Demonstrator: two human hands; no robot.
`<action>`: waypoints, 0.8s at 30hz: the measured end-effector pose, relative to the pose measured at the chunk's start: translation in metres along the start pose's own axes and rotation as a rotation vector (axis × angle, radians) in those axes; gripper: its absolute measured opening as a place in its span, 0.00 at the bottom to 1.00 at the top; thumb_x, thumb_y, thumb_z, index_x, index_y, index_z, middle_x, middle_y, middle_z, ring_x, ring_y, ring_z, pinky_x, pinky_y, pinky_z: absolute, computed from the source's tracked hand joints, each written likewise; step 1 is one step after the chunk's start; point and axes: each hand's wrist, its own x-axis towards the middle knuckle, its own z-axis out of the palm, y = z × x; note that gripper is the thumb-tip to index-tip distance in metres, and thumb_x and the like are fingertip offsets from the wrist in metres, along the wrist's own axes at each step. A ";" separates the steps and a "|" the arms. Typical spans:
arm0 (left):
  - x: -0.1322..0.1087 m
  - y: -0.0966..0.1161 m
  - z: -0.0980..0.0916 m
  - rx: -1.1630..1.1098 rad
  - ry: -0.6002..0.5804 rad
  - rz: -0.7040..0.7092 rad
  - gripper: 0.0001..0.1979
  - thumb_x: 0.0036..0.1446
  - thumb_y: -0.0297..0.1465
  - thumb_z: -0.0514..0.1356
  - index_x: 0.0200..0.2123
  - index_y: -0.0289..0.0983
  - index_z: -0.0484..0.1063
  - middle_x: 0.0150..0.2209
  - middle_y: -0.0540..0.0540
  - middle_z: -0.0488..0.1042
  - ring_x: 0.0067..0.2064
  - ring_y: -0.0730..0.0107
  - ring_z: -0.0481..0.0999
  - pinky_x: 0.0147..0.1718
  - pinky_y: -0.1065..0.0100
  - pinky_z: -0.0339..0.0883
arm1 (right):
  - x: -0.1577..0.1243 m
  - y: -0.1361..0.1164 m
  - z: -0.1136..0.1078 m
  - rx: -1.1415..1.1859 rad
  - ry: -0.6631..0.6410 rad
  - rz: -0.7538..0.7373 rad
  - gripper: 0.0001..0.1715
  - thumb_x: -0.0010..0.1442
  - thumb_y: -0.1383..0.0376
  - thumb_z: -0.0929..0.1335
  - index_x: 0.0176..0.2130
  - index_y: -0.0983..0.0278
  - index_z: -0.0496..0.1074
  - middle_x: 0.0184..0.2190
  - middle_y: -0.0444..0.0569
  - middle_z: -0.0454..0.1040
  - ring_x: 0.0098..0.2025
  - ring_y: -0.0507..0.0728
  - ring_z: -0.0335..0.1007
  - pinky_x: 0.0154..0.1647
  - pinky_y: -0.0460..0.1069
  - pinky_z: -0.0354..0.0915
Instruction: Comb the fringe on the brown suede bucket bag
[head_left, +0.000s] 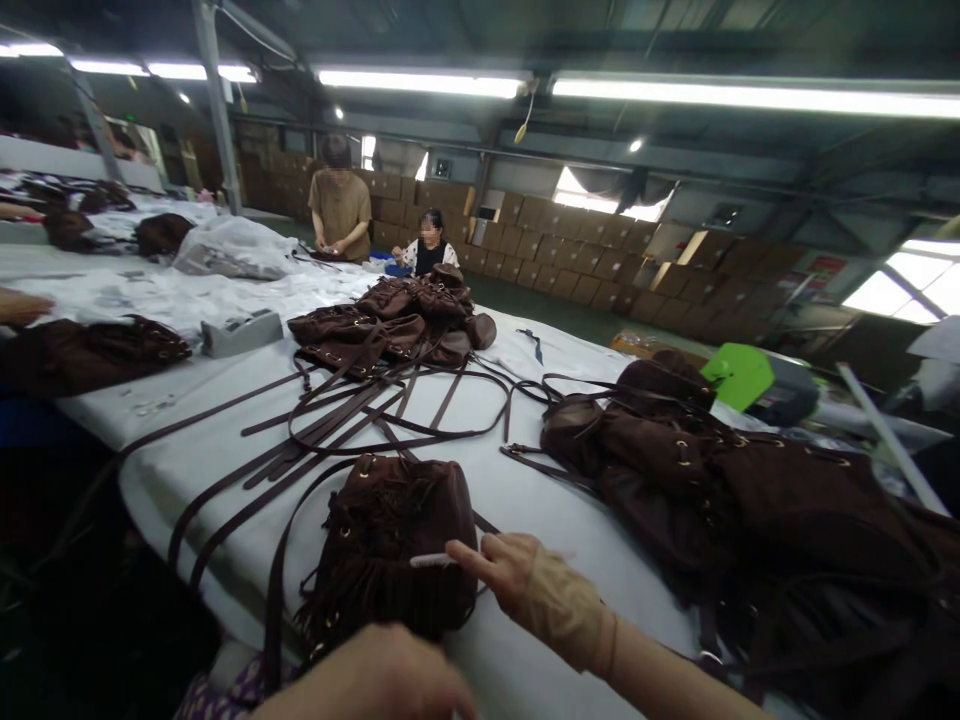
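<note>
A dark brown fringed bucket bag (397,540) with gold eyelets lies on the white-covered table in front of me. My right hand (517,575), in a beige wrist sleeve, is closed on the end of a slim white handheld tool (433,561), whose exact kind I cannot make out. The tool lies against the bag's side near its base. At the lower edge, my left hand (390,670) is close to the fringe; motion blurs its fingers. A long dark strap (277,570) loops from the bag toward the table's near edge.
More brown bags (405,315) are heaped farther back, with loose straps (330,430) spread before them. Another bag pile (720,500) fills the right side. A grey tape dispenser (241,333) stands at left. Two people (341,205) work across the table, and another person's hand (22,306) is at far left.
</note>
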 end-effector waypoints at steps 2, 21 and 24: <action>0.028 0.005 -0.005 0.006 0.140 0.059 0.15 0.58 0.41 0.56 0.42 0.44 0.78 0.38 0.46 0.80 0.44 0.59 0.76 0.47 0.63 0.68 | 0.000 -0.002 0.003 -0.012 -0.030 0.028 0.32 0.62 0.76 0.61 0.61 0.54 0.59 0.31 0.43 0.72 0.27 0.52 0.68 0.24 0.48 0.53; 0.147 -0.092 -0.002 0.470 0.061 0.135 0.22 0.66 0.39 0.44 0.55 0.37 0.68 0.62 0.41 0.64 0.66 0.61 0.58 0.65 0.53 0.48 | 0.021 -0.006 0.022 0.150 -0.167 0.149 0.33 0.59 0.70 0.61 0.60 0.45 0.60 0.30 0.47 0.77 0.26 0.59 0.74 0.18 0.47 0.48; 0.148 -0.099 -0.002 0.445 0.068 0.112 0.23 0.67 0.40 0.43 0.57 0.37 0.66 0.63 0.41 0.63 0.66 0.61 0.57 0.65 0.52 0.48 | 0.017 -0.005 0.022 0.213 -0.221 0.163 0.32 0.57 0.67 0.63 0.57 0.41 0.63 0.29 0.45 0.78 0.25 0.57 0.73 0.17 0.46 0.47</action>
